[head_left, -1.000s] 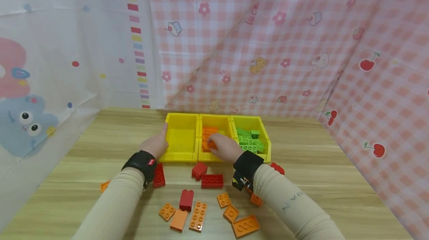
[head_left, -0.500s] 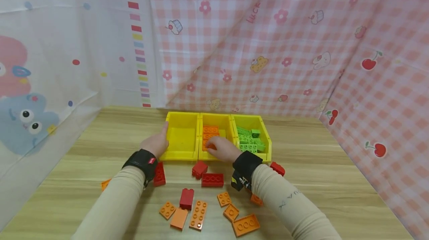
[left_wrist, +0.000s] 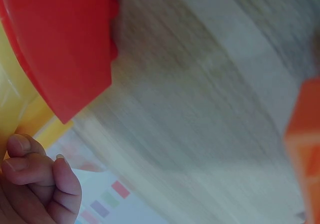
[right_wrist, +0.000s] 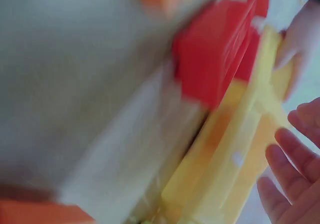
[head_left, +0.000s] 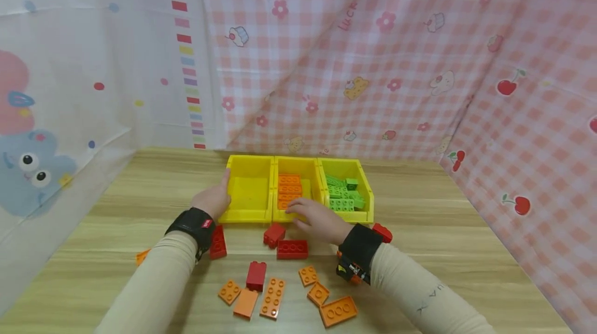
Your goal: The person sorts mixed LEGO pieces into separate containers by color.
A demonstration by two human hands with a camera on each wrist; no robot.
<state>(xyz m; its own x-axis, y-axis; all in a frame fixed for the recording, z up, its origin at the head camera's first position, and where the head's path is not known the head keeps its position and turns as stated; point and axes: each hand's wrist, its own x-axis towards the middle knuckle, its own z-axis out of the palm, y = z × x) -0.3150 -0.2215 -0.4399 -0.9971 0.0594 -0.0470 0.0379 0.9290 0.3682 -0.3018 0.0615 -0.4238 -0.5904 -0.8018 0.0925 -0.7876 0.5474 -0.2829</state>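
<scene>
A yellow three-compartment box (head_left: 249, 216) stands mid-table. My left hand (head_left: 212, 200) holds its left end, fingers curled in the left wrist view. The left compartment is bare; the middle one holds orange building bricks (head_left: 290, 189) in a row, and the right one light-green bricks (head_left: 342, 204). Over the front rim of the middle compartment, my right hand (head_left: 322, 220) has loosely extended fingers with nothing between them. Just before the box lie red bricks: one tilted brick (head_left: 274, 234), a long brick (head_left: 292, 249), and another brick (head_left: 217, 242) beside my left wrist.
Nearer the front are a red brick (head_left: 256, 275), a flat orange brick (head_left: 272, 298), an upturned orange brick (head_left: 338, 311) and several smaller orange ones. A red brick (head_left: 382, 232) lies past my right wrist, an orange brick (head_left: 142, 257) far left. Patterned cloth (head_left: 298, 64) hangs behind.
My right hand has let go of an orange brick in the middle compartment and drawn back toward the front rim, its fingers loosening. The left hand stays at the box's left end.
</scene>
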